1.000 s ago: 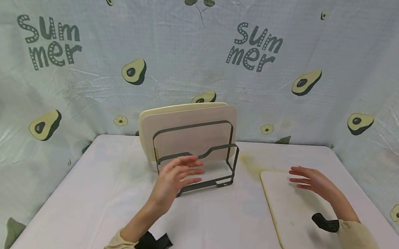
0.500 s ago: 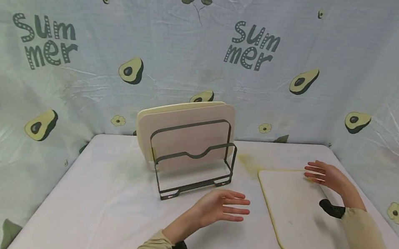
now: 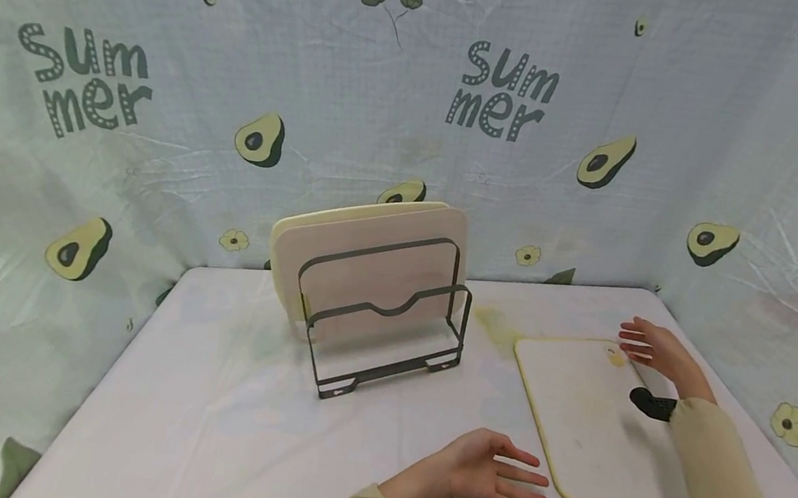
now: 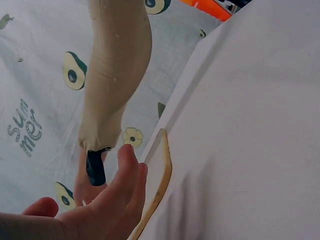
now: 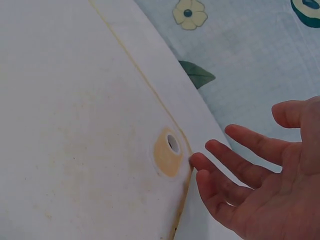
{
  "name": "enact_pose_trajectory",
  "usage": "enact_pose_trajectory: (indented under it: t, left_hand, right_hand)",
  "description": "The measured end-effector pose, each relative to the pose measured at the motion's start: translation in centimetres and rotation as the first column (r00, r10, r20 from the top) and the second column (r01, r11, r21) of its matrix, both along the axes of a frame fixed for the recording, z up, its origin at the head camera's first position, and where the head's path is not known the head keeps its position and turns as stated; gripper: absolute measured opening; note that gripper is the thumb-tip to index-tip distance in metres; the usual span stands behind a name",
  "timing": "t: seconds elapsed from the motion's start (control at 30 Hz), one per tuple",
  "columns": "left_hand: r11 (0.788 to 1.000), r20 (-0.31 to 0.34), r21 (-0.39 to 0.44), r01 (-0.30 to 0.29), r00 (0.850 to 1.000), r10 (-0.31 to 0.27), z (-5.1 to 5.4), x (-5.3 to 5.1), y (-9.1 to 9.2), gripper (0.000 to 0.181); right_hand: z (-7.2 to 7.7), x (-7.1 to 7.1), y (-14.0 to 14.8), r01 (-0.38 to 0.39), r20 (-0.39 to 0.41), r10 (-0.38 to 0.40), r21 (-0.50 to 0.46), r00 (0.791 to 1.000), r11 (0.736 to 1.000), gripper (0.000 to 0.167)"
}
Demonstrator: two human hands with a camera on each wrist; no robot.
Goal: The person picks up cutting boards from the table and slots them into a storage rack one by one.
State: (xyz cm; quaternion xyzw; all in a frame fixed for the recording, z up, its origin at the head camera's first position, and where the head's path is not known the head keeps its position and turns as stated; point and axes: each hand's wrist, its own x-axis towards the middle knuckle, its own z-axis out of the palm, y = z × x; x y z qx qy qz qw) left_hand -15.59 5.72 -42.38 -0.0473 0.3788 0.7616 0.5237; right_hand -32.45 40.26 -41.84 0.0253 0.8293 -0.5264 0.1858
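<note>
A white cutting board (image 3: pixel 583 425) with a yellow rim lies flat on the right side of the table. At its far right corner is my right hand (image 3: pixel 661 353), fingers spread and loosely bent. In the right wrist view a fingertip of that right hand (image 5: pixel 250 180) meets the board's edge beside a hanging hole (image 5: pixel 172 144); whether it touches I cannot tell. My left hand (image 3: pixel 483 472) hovers with fingers extended by the board's near left corner, holding nothing. The left wrist view shows that hand (image 4: pixel 117 200) next to the board's yellow edge (image 4: pixel 165 180).
A dark metal rack (image 3: pixel 386 371) stands at the table's back middle. A pinkish board (image 3: pixel 381 268) leans upright in it, with a cream board (image 3: pixel 312 218) behind. Printed fabric (image 3: pixel 359 92) hangs behind the white-covered table (image 3: pixel 194 424).
My left hand has swung from in front of the rack rightward and nearer, to the board's near left corner. My right hand has shifted right and away, to the board's far right corner.
</note>
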Motion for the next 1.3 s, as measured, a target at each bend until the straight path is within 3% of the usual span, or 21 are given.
enact_pose_trajectory:
  t: [0.23, 0.7, 1.03, 1.3]
  left_hand:
    - [1.0, 0.073, -0.018, 0.007, 0.997, -0.005, -1.0, 0.6, 1.2, 0.039]
    - [0.993, 0.106, -0.056, -0.106, 0.988, 0.112, -1.8, 0.5, 3.1, 0.034]
    - [0.993, 0.158, -0.022, -0.113, 0.981, 0.115, -1.9, 0.3, 3.9, 0.043]
    - [0.98, 0.127, -0.045, -0.193, 0.972, 0.197, -2.1, 0.6, 4.5, 0.04]
  right_hand:
    - [-0.1, -0.4, -0.2, -0.025, -0.02, 0.026, 0.071, 0.999, 0.997, 0.074]
    - [-1.1, -0.5, 1.2, -0.026, -0.008, 0.028, 0.194, 1.0, 0.981, 0.084]
    - [-0.9, -0.4, 1.0, -0.113, 0.017, 0.112, 0.195, 0.994, 0.974, 0.073]
    - [-0.6, -0.5, 0.5, -0.131, 0.08, 0.118, 0.183, 0.99, 0.974, 0.076]
